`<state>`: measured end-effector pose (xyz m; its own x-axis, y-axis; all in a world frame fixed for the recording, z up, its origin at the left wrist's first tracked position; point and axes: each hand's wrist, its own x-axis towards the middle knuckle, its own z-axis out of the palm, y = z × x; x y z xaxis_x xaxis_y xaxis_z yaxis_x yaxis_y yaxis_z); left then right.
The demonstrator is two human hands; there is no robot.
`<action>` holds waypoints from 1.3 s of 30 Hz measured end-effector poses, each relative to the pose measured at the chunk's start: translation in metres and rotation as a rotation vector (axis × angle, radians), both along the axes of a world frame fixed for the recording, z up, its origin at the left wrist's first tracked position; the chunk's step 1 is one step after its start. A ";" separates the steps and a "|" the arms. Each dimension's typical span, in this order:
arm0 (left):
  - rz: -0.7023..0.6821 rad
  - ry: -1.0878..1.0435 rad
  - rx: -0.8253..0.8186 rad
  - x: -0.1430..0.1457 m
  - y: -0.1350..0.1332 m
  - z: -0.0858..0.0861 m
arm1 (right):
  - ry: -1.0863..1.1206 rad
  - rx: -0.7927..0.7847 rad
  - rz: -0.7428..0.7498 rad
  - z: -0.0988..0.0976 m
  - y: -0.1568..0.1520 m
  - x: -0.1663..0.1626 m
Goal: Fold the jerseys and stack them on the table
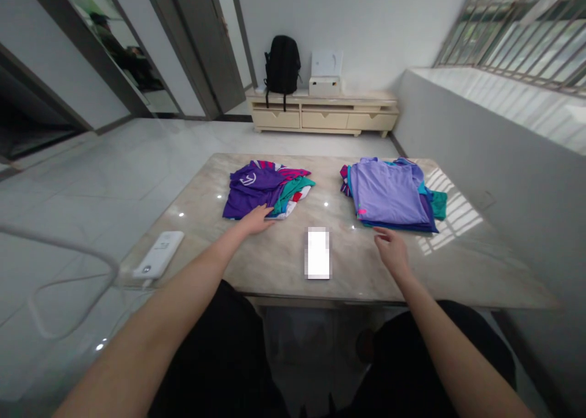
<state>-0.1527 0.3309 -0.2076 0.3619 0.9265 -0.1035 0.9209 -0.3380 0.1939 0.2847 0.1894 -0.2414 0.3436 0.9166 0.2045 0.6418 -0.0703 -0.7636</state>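
Observation:
A loose pile of clothes (pixel 254 192) lies on the left of the marble-look table, with a purple garment bearing a white logo on top and green, red and white fabric showing at its right. My left hand (pixel 257 220) rests at the pile's front edge, fingers stretched out and touching the fabric. To the right is a neater stack of folded clothes (pixel 389 192), topped by a lavender shirt. Just in front of that stack, my right hand (pixel 391 250) hovers with fingers loosely bent and apart, holding nothing.
Between my arms a phone-shaped object (pixel 317 253) with a blurred-out screen lies on the table (pixel 284 259). A white power bank (pixel 160 254) with a cable sits at the left edge. Beyond stand a low cabinet (pixel 320 121), a black backpack (pixel 282 64) and a white box (pixel 325 86).

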 end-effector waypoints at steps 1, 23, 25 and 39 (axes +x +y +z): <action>-0.003 -0.003 -0.005 0.004 0.004 -0.001 | 0.028 -0.006 0.044 -0.002 0.000 -0.015; 0.206 -0.134 0.196 -0.007 0.012 0.034 | 0.237 -0.166 0.647 -0.014 -0.034 -0.099; 0.213 -0.151 0.208 -0.008 0.012 0.035 | 0.253 -0.159 0.642 -0.016 -0.033 -0.098; 0.209 -0.201 0.224 -0.013 0.012 0.034 | 0.232 -0.082 0.544 -0.022 -0.026 -0.091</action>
<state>-0.1657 0.3433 -0.1731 0.1545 0.9743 0.1641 0.9257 -0.2008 0.3206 0.1934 0.1633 -0.2633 -0.1527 0.9830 0.1018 0.4190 0.1577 -0.8942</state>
